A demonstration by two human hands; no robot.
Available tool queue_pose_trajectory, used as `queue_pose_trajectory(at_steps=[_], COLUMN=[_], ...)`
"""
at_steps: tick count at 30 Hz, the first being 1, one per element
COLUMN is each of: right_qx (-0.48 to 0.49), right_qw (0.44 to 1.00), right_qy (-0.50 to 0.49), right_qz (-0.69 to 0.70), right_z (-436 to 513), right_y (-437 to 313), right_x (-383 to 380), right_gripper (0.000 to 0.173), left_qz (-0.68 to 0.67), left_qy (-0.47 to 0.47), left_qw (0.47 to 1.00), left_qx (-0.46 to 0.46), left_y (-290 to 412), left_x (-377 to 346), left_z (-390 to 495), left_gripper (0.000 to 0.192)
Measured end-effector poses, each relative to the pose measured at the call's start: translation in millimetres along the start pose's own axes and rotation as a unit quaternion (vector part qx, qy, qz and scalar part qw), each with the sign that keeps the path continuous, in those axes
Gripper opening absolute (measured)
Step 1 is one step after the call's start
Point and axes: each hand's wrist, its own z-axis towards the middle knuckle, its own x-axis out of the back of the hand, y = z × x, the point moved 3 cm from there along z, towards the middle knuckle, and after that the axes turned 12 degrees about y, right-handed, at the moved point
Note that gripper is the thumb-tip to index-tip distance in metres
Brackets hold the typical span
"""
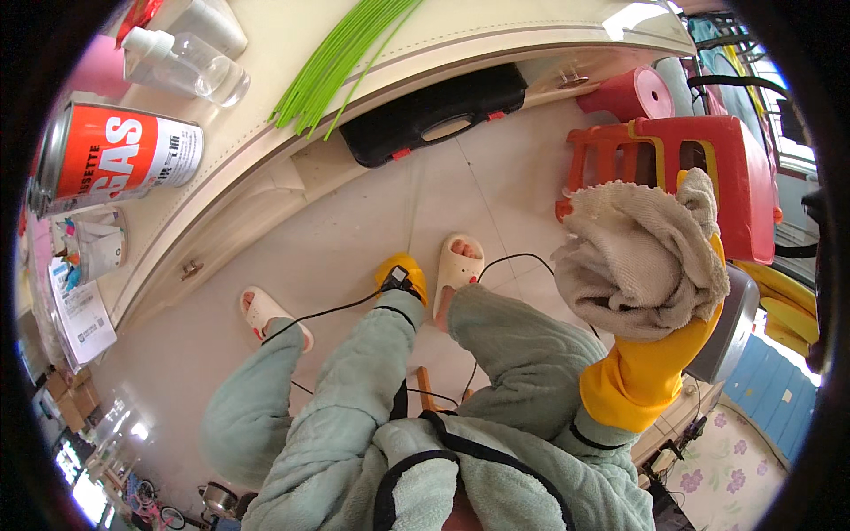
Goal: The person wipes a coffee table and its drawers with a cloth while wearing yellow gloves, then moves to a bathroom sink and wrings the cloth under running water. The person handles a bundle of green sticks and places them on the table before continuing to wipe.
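My right hand (704,318), in a yellow glove, holds a bunched beige towelling cloth (637,259) at the right, before a red plastic stool. The cloth hides most of the fingers. My left hand (404,271), also in a yellow glove, hangs low over the floor beside a slippered foot; its fingers are hidden from this angle. A small black device (396,279) with a cable sits at the left wrist. A bundle of thin green stems (339,63) lies on the cream tabletop (265,143), its ends reaching over the edge.
On the table stand a clear pump bottle (199,70), a gas canister (126,156), a cup (99,242) and a printed box (83,312). A black plastic case (431,116) lies beneath the edge. The red plastic stool (737,186) is at the right. Black cable crosses near the legs.
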Motion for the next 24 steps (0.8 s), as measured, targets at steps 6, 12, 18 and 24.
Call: queue_pose_trajectory(at_steps=[6, 12, 18, 24], right_qx=[0.024, 0.110, 0.282, 0.008], right_qw=[0.995, 0.970, 0.953, 0.882], right_qy=[0.039, 0.141, 0.098, -0.028], right_qz=[-0.085, -0.165, -0.042, 0.471], right_z=[0, -1, 5, 28], right_y=[-9, -25, -28, 4], right_x=[-27, -47, -68, -102], right_gripper=[0.068, 0.073, 0.046, 0.035], left_qz=[0.143, -0.052, -0.230, -0.512], left_qy=[-0.067, 0.120, 0.222, 0.290], left_qw=[0.966, 0.970, 0.940, 0.803], left_qx=[-0.203, -0.203, -0.118, -0.093], left_y=[-12, -30, -27, -35], left_x=[-12, 124, 248, 358], left_z=[4, -60, -95, -145], left_gripper=[0.028, 0.019, 0.012, 0.013])
